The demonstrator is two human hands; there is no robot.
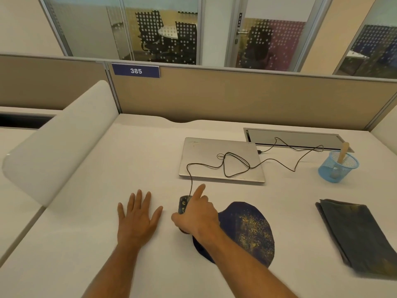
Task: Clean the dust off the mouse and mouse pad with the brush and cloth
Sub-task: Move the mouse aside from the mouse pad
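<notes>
right hand grips mouse beside mouse pad

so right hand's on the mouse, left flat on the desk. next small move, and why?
Probably lift the mouse clear with the right hand and send the left hand for the brush in the blue cup: yellow dust speckles mouse and mouse pad, and neither tool is in hand.

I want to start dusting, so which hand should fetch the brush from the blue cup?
Probably the left hand: it lies flat and free, while the right hand holds the mouse. But the brush stands far right.
</notes>
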